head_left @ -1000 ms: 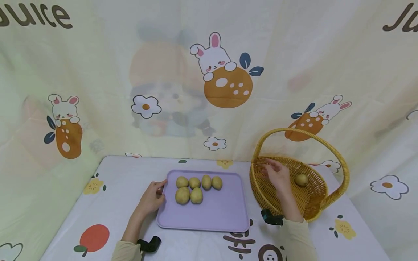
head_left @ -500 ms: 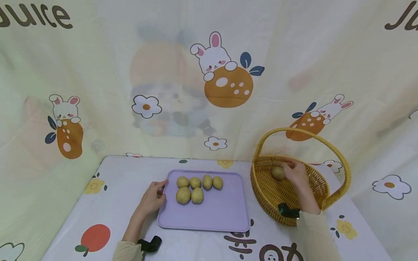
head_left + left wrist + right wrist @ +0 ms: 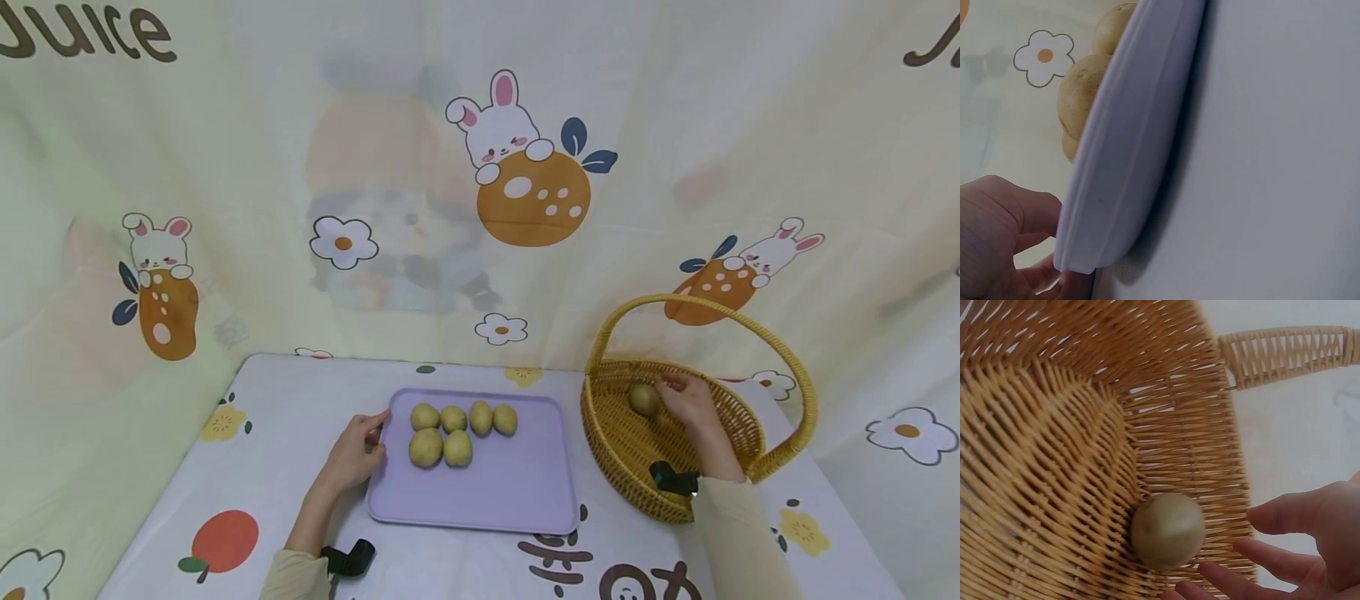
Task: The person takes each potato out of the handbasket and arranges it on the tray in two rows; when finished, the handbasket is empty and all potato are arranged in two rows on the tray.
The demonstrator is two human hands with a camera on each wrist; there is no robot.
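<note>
Several potatoes (image 3: 425, 447) sit in two rows toward the upper left of a pale purple tray (image 3: 517, 492). My left hand (image 3: 352, 452) holds that tray at its left edge; in the left wrist view its thumb (image 3: 1038, 212) is at the rim, with other fingers by the corner. Inside a wicker basket (image 3: 626, 475) on the right lies one more potato (image 3: 644, 400). Close beside it is my right hand (image 3: 690, 404). The right wrist view shows the fingers (image 3: 1279, 559) spread near the potato, apparently not gripping it.
The basket's tall arched handle (image 3: 806, 400) rises over the right forearm. A patterned cloth covers the table (image 3: 285, 417), and a printed curtain (image 3: 405, 167) hangs behind its back edge.
My right hand has moved rightward within the basket, to the right side of the potato. The potato has shifted left in the basket. My left hand has stayed at the tray.
</note>
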